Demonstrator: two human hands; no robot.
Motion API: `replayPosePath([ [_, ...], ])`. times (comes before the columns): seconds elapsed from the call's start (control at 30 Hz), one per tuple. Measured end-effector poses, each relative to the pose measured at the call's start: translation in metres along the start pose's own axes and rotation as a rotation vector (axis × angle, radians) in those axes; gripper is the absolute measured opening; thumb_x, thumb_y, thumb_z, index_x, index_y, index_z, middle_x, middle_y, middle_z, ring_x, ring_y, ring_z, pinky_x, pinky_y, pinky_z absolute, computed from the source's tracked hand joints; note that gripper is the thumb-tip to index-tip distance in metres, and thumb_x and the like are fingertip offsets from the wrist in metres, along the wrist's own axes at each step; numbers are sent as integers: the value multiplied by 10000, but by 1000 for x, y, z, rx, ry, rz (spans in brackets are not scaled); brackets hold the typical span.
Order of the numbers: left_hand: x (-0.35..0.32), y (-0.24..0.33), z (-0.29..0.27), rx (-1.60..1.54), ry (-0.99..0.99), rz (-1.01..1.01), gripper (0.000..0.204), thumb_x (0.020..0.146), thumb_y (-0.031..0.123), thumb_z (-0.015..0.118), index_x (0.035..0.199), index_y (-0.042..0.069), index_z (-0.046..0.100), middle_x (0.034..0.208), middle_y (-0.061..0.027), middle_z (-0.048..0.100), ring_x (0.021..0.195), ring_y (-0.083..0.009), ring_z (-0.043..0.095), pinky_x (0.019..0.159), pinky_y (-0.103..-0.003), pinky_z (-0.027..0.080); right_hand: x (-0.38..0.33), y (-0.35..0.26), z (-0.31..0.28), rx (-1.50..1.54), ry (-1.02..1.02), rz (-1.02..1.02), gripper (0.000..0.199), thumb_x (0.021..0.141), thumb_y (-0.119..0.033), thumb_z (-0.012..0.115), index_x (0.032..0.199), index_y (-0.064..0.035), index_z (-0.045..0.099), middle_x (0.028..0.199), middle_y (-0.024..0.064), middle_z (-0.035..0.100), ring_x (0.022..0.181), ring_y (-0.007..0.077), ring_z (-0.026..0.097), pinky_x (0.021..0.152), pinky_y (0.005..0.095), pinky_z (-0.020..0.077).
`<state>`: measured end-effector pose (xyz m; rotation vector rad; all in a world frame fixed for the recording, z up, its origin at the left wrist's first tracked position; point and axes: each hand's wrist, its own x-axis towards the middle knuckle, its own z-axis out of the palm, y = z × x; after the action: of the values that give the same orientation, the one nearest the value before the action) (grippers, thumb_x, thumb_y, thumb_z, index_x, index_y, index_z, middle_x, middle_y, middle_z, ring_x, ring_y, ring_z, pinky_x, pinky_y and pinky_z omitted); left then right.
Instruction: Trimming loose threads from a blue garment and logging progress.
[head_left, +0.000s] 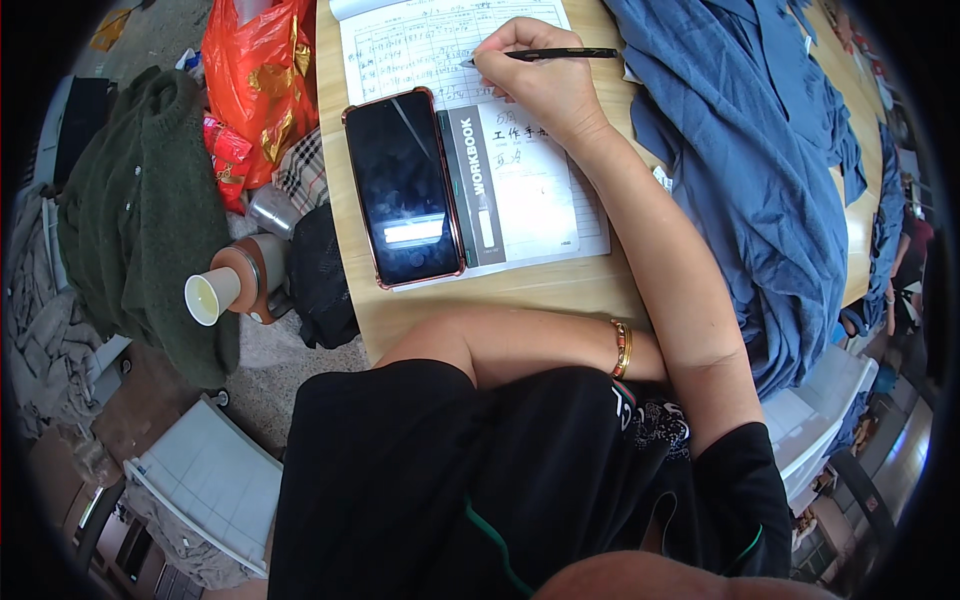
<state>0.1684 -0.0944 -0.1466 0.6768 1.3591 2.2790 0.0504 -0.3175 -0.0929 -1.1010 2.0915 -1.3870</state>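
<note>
Black shirt fabric fills the near foreground, and the left forearm lies folded along the near edge of the bench [600, 285], its hand hidden, so whether it is open or closed cannot be told. Right hand [535, 75] grips a black pen [560, 54], tip on the lined form [420, 45] near the far edge. Most rows look filled; writing seems well along. A phone [403, 185] rests on the workbook [530, 190].

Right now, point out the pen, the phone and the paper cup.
pen [560, 54], head view, middle of the black barrel held in the right hand.
phone [404, 185], head view, centre of the dark screen.
paper cup [205, 296], head view, pale inside at its mouth.
</note>
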Motion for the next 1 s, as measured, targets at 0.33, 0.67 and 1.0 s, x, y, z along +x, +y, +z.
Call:
replayPosePath([
  [0.33,1,4,0,-67,4,-7,364,981,181,632,1294,-1,676,1309,-195,681,1198,-248,621,1060,-362,462,0,-1,0,-14,-4,-6,113,894,-164,718,850,-60,723,730,27,707,614,51,631,571,199,504],
  [0.67,-2,-4,1,23,26,-6,375,988,199,620,1305,6,670,1331,-195,670,1214,-254,616,1070,-366,456,5,8,3,60,51,-26,137,804,-205,743,810,-68,741,692,46,709,561,94,635,538,250,517],
  [1.0,2,-9,1,105,-6,-42,413,963,244,656,1309,20,670,1351,-206,656,1230,-273,611,1082,-373,447,3,4,1,63,33,-52,73,881,-114,720,863,-45,705,726,21,702,631,47,631,589,194,507],
])
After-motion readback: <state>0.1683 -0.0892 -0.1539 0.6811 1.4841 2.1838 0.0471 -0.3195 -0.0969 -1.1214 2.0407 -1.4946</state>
